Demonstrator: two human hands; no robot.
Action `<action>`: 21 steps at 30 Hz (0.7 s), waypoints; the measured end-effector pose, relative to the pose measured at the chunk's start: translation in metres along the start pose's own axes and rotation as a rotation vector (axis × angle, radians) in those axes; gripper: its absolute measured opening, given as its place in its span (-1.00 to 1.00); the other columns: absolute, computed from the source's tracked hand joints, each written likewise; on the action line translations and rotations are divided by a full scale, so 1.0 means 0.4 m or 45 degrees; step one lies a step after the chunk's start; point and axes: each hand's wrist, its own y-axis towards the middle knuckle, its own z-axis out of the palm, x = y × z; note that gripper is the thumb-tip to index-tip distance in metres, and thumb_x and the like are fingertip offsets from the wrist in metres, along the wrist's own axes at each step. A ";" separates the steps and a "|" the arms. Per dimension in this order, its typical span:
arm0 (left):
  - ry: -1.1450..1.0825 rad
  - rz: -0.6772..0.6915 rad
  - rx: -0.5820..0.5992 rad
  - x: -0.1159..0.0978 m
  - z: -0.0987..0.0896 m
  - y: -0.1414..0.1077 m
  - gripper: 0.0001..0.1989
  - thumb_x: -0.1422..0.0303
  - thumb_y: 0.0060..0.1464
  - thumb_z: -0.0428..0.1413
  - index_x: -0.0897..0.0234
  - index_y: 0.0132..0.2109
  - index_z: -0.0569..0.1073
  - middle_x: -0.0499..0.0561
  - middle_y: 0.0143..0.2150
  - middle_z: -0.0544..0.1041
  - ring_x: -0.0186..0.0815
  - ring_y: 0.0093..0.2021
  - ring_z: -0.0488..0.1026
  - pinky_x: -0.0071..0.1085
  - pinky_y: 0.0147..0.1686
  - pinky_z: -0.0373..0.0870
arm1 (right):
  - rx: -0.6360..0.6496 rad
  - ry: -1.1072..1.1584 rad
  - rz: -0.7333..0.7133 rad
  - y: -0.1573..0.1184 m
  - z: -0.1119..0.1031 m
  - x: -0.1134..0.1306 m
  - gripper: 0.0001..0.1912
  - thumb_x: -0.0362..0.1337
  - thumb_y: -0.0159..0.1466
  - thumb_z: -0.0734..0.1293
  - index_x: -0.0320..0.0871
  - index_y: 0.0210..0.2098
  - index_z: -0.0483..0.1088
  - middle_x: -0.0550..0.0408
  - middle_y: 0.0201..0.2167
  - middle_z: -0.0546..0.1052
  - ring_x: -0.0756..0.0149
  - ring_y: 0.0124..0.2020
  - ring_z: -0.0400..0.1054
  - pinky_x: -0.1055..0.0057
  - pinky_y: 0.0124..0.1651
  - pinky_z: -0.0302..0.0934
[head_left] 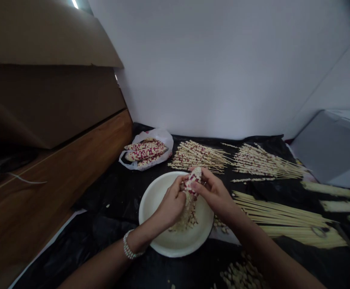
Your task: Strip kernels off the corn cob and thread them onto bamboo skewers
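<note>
the left hand (173,200) was mostly closed, its fingers curled around the near part of a red-and-cream corn cob (195,176) from the left side, the thumb bent in against it. the right hand (215,190) was partly closed on the same cob from the other side: its thumb lay across the kernels on the near face, while the other fingers bent around the back, their tips mostly hidden. the two hands nearly met at the cob, which was held tilted, its far end poking up between them. the stretch below the thumbs looked paler; blur made it hard to tell how many kernels it bore.

the cob was above a white bowl (159,204), over its far half, and loose kernels (190,218) lay in the bowl beneath the hands. a beaded bracelet (128,245) circled the left wrist.

beyond the bowl, to the left, an opened plastic bag (165,136) held several more corn cobs (146,152). to the right of the bag lay two heaps of kernel-threaded sticks, one nearer the bag (193,154) and one farther right (255,160). bare sticks (283,214) lay spread beside the right forearm, with pale cobs (333,189) past them. more loose kernels were scattered near the right forearm, on the black sheet (114,196).
</note>
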 end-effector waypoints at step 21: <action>-0.527 -0.104 0.015 -0.055 -0.013 0.013 -0.60 0.25 0.09 0.20 0.24 0.07 0.49 0.12 0.06 0.56 -0.13 0.06 0.45 -0.20 0.13 0.25 | 0.011 0.098 0.029 0.012 -0.026 0.025 -0.59 -0.09 0.15 0.42 -0.03 -0.04 0.35 0.12 -0.18 0.49 0.26 -0.11 0.37 0.30 -0.01 0.26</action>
